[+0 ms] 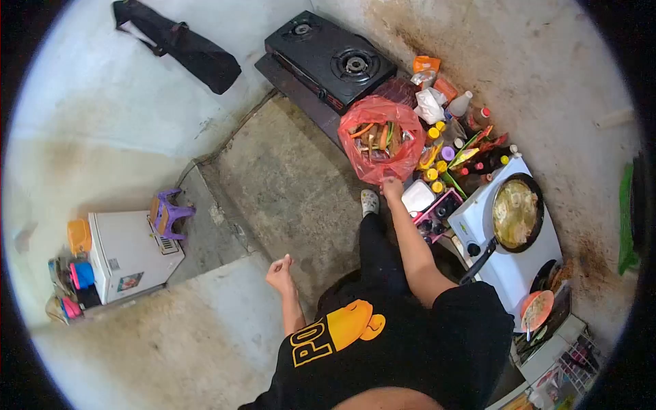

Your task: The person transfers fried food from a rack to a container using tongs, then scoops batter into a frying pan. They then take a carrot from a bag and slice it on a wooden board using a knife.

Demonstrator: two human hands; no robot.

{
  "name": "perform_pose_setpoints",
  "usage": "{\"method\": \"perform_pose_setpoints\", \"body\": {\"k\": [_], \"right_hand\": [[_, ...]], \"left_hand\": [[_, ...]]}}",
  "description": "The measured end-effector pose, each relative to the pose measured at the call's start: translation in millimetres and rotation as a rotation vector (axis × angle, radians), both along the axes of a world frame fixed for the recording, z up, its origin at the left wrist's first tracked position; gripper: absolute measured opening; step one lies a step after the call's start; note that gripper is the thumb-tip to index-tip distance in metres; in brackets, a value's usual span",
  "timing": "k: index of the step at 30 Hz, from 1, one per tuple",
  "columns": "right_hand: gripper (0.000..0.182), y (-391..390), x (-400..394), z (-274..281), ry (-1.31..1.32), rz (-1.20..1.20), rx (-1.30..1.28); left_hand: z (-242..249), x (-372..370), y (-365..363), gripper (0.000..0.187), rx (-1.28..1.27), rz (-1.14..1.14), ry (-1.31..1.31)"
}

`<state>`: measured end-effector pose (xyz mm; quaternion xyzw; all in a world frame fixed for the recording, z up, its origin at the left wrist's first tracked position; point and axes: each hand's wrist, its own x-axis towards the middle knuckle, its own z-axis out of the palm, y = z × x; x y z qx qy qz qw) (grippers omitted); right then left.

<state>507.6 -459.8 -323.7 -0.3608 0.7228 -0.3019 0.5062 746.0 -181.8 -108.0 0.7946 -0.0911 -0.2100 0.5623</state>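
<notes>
Where the right hand [391,189] meets the red plastic bag [410,147]: its fingers are curled closed, gripping the bag's near rim.
Left hand [280,275]: fingers folded in loosely, thumb raised, above the concrete floor [287,157] and well apart from the bag.
Bag: mouth wide open, at the right-hand end of the dark slab [301,96]; I cannot tell whether the slab bears its weight.
Bag's contents: long orange, green and brown pieces [383,137], lying together inside.
White container [418,196]: just beside the right hand, on the side away from the left hand.
Yellow-capped jars [431,175]: crowded between the bag and the white cooker [471,222].
Cooker: frying pan [540,215] toward its far edge, with something pale yellow inside and the handle reaching past the left edge; salmon bowl [546,306] by its near right corner.
Black stove [321,51]: two burners, on the slab, set back from its front edge.
White fridge [126,256]: far left, purple stool [171,213] by its right corner.
</notes>
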Motion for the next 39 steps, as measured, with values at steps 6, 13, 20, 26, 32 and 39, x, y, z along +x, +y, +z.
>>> {"method": "perform_pose_setpoints", "body": {"k": [6,13,20,26,32,39], "right_hand": [[0.021,-83.8,14.4,-0.2,0.246,0.093,0.014],[0.029,-157.8,86.2,-31.6,0.254,0.550,-0.142],[0.026,-230.4,128.5,-60.4,0.697,0.870,-0.293],[0.021,-257.2,144.0,-87.4,0.491,0.954,0.057],[0.033,-244.8,155.8,-77.9,0.394,0.664,-0.229],[0.048,-174.6,104.7,3.2,-0.459,-0.123,0.215]], "left_hand": [[-16.2,16.8,-178.7,0.041,0.221,-0.462,0.116],[-115.7,-5.5,-342.7,0.027,0.279,-1.087,-0.024],[-227.7,-25.7,-426.9,0.039,0.670,-1.794,-0.954],[-255.4,18.6,-459.8,0.051,1.079,-1.819,-1.019],[-220.2,56.1,-481.4,0.050,0.877,-1.649,-0.765],[-219.7,51.2,-495.1,0.045,0.274,-1.405,-0.301]]}}
